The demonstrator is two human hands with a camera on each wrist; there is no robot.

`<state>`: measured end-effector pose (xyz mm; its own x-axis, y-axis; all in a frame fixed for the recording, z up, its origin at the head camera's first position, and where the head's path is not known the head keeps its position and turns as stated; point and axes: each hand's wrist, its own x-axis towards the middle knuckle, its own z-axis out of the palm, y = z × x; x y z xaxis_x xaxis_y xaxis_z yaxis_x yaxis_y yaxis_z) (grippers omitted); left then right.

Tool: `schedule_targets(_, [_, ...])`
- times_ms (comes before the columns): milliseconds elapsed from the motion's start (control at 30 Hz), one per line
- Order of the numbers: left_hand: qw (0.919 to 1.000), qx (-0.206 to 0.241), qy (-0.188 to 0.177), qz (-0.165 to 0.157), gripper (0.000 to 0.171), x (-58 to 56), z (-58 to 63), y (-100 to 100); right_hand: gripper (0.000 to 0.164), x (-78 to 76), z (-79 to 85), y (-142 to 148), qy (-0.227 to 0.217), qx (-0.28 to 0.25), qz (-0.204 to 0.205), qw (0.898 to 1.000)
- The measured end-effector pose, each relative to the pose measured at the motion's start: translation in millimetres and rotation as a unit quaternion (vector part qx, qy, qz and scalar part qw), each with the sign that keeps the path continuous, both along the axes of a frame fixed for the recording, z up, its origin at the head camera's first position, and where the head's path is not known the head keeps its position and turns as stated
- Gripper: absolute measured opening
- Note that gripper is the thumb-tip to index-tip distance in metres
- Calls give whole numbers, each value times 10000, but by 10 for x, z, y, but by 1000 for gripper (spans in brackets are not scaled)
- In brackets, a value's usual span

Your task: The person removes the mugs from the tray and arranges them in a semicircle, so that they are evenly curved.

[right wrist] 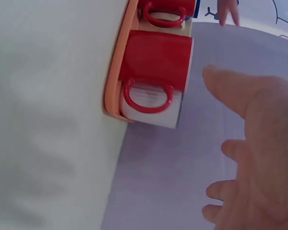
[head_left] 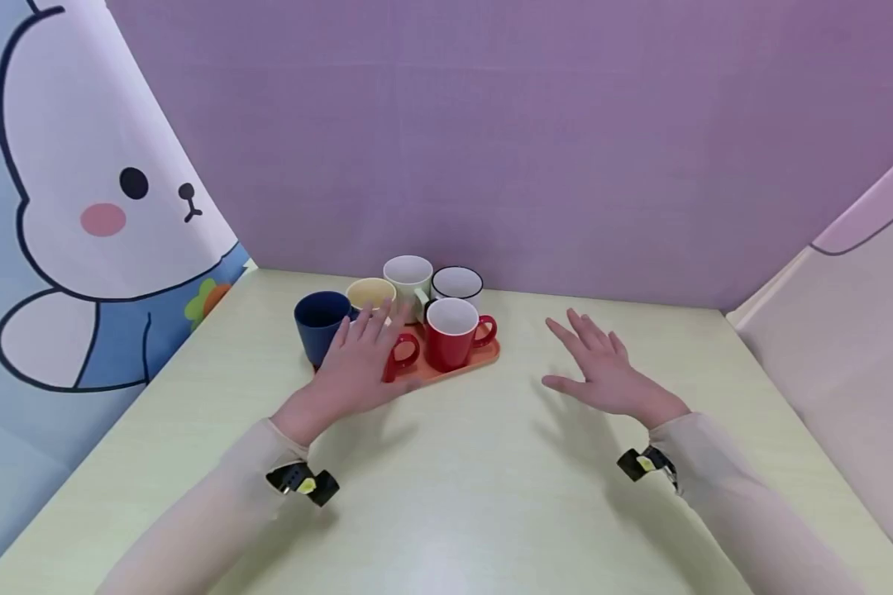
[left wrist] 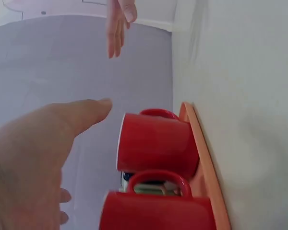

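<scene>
An orange tray (head_left: 485, 357) holds several mugs. At its right front stands a red mug (head_left: 446, 349) with a white inside. My left hand (head_left: 353, 368), fingers spread, hovers over the tray's left front and holds nothing. It hides most of a second red mug, whose handle (head_left: 408, 350) shows beside the fingers; the left wrist view shows that mug's body (left wrist: 156, 213). A navy mug (head_left: 320, 330) is left of those fingers. To the right of the tray, my right hand (head_left: 603, 376) is raised over the table with fingers apart, touching nothing.
Behind the front mugs stand a yellow mug (head_left: 370, 291), a pale green mug (head_left: 417, 289) and a white mug with a dark rim (head_left: 458, 283). The light table (head_left: 476, 487) meets a purple cloth backdrop (head_left: 536, 165). Printed cloth panels (head_left: 67, 248) rise at the sides.
</scene>
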<state>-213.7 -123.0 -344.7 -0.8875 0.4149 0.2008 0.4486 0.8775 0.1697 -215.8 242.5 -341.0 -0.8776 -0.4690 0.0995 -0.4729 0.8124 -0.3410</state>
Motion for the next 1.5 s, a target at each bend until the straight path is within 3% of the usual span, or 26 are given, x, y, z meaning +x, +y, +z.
schedule_targets(233, [9961,802,337,-118,98,80,-70,-211,76,-91,-166,-119,177,-425,131,9989])
schedule_targets(467, [9900,1401,144,-37,103,161,-147,-373,70,-178,-299,-239,136,-892,211,9957])
schedule_targets(633, [9779,2075,-74,264,102,240,-226,-521,63,-266,-399,-338,89,-1170,238,9928])
schedule_targets(900, [9455,3132,-233,860,97,347,-369,-764,57,-439,-522,-481,-341,-1890,13,9814])
schedule_targets(1033, [9245,3527,-845,1177,96,343,-436,-842,54,-536,-578,-555,-646,-2286,-162,9712])
schedule_targets(1233, [8693,4171,-2131,1581,96,273,-552,-927,50,-674,-624,-695,-1144,-2783,-386,9529])
schedule_targets(1333, [8482,4370,-2523,1608,95,240,-604,-972,50,-733,-639,-760,-1366,-3008,-426,9429])
schedule_targets(1400, [8418,4388,-2707,1598,94,226,-629,-1002,48,-775,-650,-797,-1476,-3181,-441,9355])
schedule_targets(1500, [8423,4286,-2842,1615,93,213,-657,-1045,47,-830,-665,-838,-1604,-3436,-442,9243])
